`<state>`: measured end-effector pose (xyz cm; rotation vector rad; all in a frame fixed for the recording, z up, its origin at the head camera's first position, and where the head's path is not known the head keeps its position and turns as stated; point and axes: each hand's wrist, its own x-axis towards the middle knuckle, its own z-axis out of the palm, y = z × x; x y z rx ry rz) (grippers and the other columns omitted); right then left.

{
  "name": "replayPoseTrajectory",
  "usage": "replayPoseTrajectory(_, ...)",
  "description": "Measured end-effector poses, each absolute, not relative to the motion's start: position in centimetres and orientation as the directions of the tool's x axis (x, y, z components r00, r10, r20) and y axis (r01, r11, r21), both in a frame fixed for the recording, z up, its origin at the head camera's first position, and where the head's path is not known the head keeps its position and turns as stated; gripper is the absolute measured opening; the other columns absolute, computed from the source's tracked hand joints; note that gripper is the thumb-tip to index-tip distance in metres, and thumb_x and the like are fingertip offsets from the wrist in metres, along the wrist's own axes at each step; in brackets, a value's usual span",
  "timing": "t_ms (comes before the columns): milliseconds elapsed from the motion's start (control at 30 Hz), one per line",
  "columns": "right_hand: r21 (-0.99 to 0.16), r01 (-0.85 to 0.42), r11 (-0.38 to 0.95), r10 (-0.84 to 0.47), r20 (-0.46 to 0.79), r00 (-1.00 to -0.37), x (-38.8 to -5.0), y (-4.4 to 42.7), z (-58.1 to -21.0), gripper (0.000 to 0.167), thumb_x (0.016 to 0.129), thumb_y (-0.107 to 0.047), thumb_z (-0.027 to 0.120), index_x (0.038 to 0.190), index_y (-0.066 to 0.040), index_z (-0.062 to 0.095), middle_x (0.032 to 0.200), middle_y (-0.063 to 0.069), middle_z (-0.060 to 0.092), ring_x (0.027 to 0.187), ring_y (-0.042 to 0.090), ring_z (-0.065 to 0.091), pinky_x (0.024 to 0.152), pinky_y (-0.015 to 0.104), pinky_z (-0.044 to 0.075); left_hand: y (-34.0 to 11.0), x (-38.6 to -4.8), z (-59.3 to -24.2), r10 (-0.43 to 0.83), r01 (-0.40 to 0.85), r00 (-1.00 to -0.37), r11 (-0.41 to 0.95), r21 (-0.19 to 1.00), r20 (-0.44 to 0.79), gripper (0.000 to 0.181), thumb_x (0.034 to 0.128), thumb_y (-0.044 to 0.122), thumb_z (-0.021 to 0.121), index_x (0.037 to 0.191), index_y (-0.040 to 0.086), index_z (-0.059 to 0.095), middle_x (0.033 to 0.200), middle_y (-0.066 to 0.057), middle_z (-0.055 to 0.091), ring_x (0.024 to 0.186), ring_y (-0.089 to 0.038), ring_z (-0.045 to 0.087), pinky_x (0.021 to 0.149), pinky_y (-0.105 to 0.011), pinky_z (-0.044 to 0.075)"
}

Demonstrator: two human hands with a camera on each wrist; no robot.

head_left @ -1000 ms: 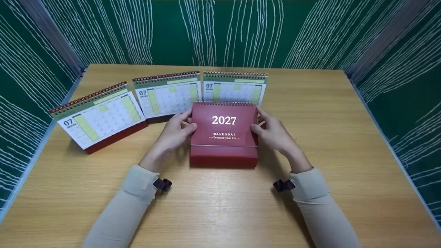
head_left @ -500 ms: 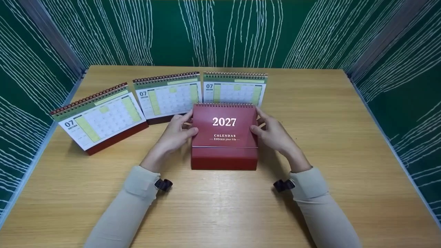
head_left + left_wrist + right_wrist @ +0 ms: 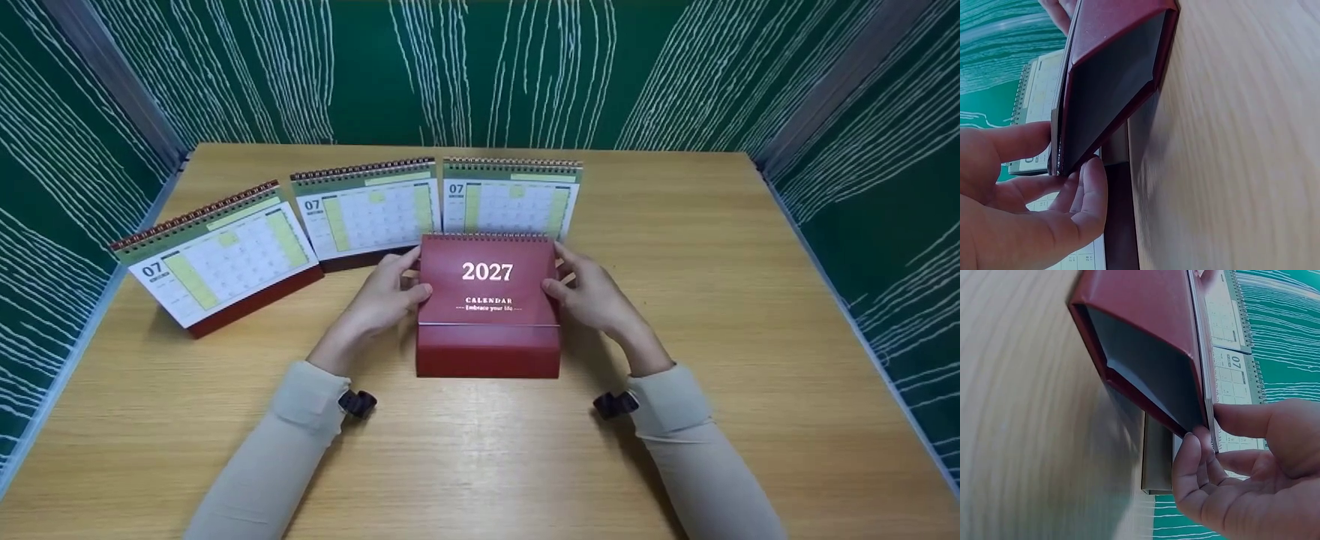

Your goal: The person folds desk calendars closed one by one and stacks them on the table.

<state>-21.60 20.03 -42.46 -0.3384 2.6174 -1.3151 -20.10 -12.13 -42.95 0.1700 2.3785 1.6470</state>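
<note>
A red desk calendar [image 3: 487, 304] stands tilted back on its folded base, midway between the left and right edges of a wooden table [image 3: 480, 465]. Its cover reads "2027 CALENDAR, Embrace your life" under a row of wire rings. Whether the base touches the tabletop cannot be made out.

A person's left hand [image 3: 386, 289] and right hand [image 3: 592, 292] hold it by its two sides near the top. Each hand pinches a side, thumb on the front, the other fingers bent behind.

Three similar calendars are open at a page marked 07. The left calendar [image 3: 225, 255] sits slanted near the table's left edge, with its red base showing. The middle calendar [image 3: 371, 214] stands just beside it. The right calendar [image 3: 512, 202], near the far edge, is partly hidden behind the red one.

Light sleeves [image 3: 277, 450] cover the forearms. Green walls [image 3: 360, 67] with white streaks surround the table.
</note>
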Motion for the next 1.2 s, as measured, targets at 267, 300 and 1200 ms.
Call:
replayPoseTrajectory(267, -0.794, -0.071, 0.604, -0.263, -0.115, -0.958, -21.5, 20.0, -42.8, 0.064, 0.108, -0.012, 0.061, 0.166, -0.007, 0.035, 0.116, 0.019, 0.062, 0.094, 0.028, 0.063, 0.078, 0.034, 0.056, -12.2, -20.2, -43.4, 0.25, -0.074, -0.954, 0.331, 0.941, -0.163, 0.075, 0.1031, -0.001, 0.06, 0.169, 0.009, 0.026, 0.143, -0.021, 0.039, 0.136, -0.034, 0.052, 0.107, -0.04, 0.054)
replayPoseTrajectory(300, -0.794, -0.066, 0.604, -0.264, -0.122, -0.957, -21.5, 20.0, -42.8, 0.064, 0.108, -0.013, 0.061, 0.166, -0.006, 0.035, 0.117, 0.02, 0.062, 0.094, 0.028, 0.064, 0.078, 0.033, 0.056, -12.2, -20.2, -43.5, 0.256, -0.07, -0.953, 0.334, 0.94, -0.162, 0.074, 0.1034, -0.001, 0.06, 0.169, 0.009, 0.026, 0.143, -0.021, 0.039, 0.136, -0.034, 0.052, 0.108, -0.041, 0.053)
replayPoseTrajectory(1200, -0.767, -0.132, 0.628, -0.367, -0.142, -0.919, -21.8, 20.1, -44.0, 0.059, 0.109, -0.01, 0.057, 0.165, -0.007, 0.038, 0.112, 0.02, 0.068, 0.094, 0.026, 0.064, 0.081, 0.036, 0.053, -12.5, -20.2, -43.7, 0.38, -0.032, -0.909, 0.35, 0.936, -0.173, 0.076, 0.1023, -0.009, 0.056, 0.169, 0.01, 0.027, 0.15, -0.019, 0.055, 0.131, -0.035, 0.057, 0.112, -0.046, 0.049)
